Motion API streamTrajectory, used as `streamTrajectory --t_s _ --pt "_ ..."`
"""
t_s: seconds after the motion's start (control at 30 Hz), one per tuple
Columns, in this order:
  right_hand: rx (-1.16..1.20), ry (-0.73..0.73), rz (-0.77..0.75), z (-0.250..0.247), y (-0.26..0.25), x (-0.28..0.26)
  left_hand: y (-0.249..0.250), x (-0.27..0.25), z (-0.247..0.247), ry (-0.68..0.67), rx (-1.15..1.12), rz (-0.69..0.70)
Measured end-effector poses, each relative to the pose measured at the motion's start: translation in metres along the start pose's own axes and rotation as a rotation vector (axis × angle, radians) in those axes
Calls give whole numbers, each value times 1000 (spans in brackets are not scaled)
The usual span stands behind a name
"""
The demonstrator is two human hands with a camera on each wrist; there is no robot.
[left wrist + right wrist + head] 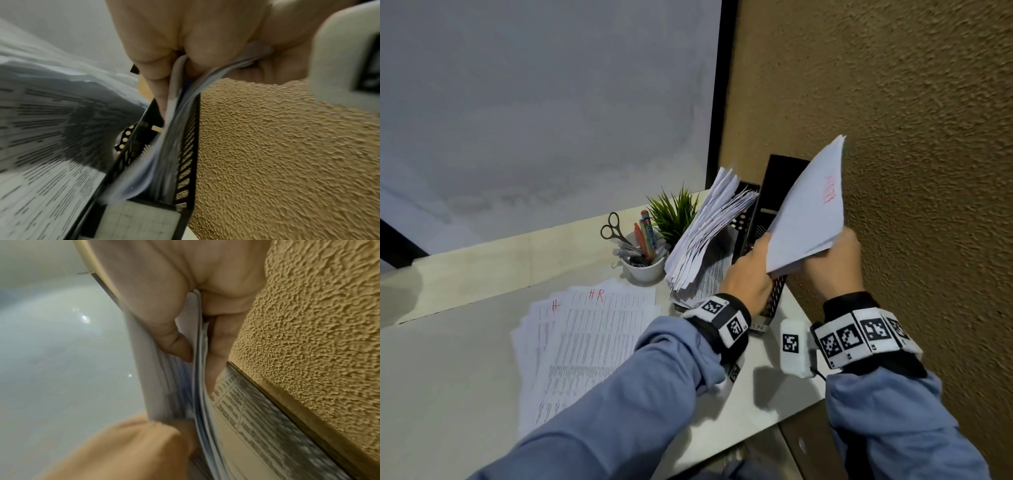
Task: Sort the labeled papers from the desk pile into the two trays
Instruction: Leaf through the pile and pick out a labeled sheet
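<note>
Over right tray point(777, 192), both hands grip sheaf point(811, 212).

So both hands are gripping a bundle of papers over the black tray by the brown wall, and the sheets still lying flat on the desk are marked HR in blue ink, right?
Not quite: the ink is red, not blue. The head view shows the flat sheets marked HR in red. The rest holds: the left hand and right hand both grip the bundle of papers over the black tray by the brown wall.
</note>
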State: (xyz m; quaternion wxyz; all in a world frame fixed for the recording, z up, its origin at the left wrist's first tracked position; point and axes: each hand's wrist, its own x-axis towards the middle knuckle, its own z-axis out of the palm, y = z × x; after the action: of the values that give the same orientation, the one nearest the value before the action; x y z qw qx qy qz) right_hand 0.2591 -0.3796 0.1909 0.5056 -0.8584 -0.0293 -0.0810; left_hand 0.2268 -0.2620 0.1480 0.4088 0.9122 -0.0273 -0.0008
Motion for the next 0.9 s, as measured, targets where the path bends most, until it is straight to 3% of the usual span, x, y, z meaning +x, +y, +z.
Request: streamTrajectory --t_s 0.17,0.3,0.37,0.53,0.73,0.9 --pt "-177 35 -61 -1 -6 -5 -10 15 -4 -50 74 -60" --pt "-324 -128 163 15 6 -14 -20 15 7 -171 231 -120" --pt "-356 -151 203 19 12 -12 -22 15 11 -199 268 -145" --pt "-334 -47 178 14 8 -2 -15 17 11 -122 290 -69" --pt "-355 -50 85 19 -4 -5 -31 18 17 -226 311 -220" --pt "-321 -85 142 22 -2 -13 -23 13 16 -32 252 -150"
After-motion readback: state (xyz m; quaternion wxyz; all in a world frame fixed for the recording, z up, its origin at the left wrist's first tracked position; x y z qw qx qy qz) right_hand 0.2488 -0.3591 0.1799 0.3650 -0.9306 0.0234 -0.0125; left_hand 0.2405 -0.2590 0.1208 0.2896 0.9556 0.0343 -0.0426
